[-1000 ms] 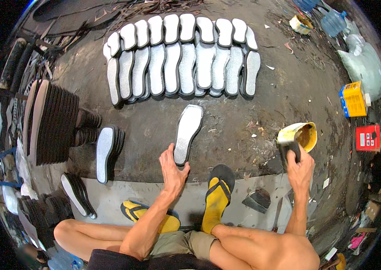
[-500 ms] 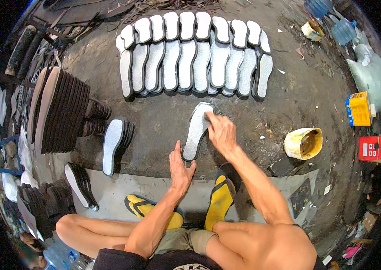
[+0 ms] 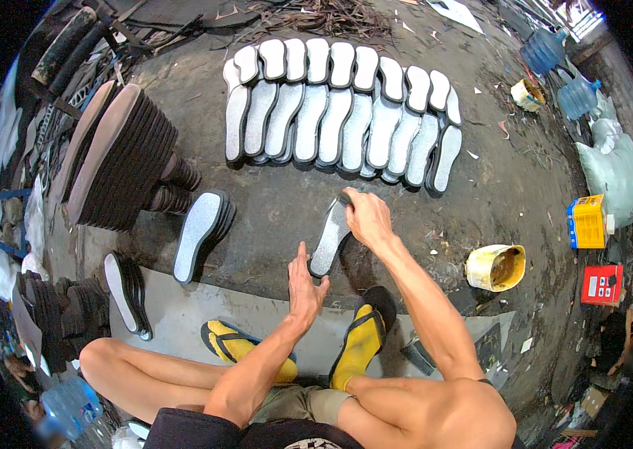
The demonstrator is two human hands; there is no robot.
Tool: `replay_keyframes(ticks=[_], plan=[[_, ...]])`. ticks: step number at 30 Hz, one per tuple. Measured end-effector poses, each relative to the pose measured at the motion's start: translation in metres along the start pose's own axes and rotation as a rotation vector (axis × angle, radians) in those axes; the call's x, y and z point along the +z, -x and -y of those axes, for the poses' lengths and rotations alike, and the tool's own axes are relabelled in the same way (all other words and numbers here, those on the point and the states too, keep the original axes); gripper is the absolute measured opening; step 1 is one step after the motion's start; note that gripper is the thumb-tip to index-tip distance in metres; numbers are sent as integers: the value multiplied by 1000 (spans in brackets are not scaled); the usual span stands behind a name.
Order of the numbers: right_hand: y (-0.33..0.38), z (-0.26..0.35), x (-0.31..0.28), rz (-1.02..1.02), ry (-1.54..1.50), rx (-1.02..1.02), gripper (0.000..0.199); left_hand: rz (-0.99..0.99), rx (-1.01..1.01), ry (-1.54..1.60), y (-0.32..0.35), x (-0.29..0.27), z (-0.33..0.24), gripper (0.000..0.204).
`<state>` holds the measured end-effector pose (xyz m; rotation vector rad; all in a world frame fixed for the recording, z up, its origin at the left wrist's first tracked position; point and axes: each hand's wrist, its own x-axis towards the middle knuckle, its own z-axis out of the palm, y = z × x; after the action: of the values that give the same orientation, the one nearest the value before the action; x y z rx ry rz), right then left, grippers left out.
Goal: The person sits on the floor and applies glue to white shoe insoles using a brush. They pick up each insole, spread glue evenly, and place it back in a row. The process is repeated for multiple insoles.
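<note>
A single white-topped shoe sole [image 3: 329, 238] lies on the dark ground in front of me. My left hand [image 3: 304, 283] rests flat on its near end, fingers spread, holding nothing. Over the far tip of the same sole is my right hand [image 3: 365, 217], its fingers closed on a small dark brush [image 3: 344, 198]. To the right, apart from both hands, stands a yellow glue pot [image 3: 496, 266].
Two rows of white soles [image 3: 339, 112] lie at the back. A tall stack of dark soles [image 3: 122, 157] and smaller piles [image 3: 200, 232] [image 3: 126, 288] are on the left. My feet wear yellow flip-flops [image 3: 361, 340]. A yellow box [image 3: 586, 221], a red box [image 3: 601, 284] and water bottles [image 3: 556, 52] are on the right.
My right hand left the yellow pot, came over to the sole and slid up to its far tip. The left hand stayed on the sole's near end.
</note>
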<state>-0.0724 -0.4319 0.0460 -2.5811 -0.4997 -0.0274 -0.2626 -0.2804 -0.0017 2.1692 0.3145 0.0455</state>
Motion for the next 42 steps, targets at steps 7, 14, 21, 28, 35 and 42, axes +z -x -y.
replay_keyframes(ticks=[7,14,21,28,35,42], plan=[[56,54,33,238,160,-376,21,-144,-155,216,9,12,-5,123],[72,36,-31,12,-440,134,34,-140,-219,188,10,15,-5,119],[105,-41,-116,-416,-610,561,34,4,-68,-72,1,5,-12,112],[179,-90,-146,-639,-679,722,38,-56,-101,313,3,15,-70,107],[211,-90,-183,-639,-499,861,47,-115,309,355,-144,155,-189,106],[224,-81,-206,-690,-396,872,38,73,194,247,-204,222,-219,118]])
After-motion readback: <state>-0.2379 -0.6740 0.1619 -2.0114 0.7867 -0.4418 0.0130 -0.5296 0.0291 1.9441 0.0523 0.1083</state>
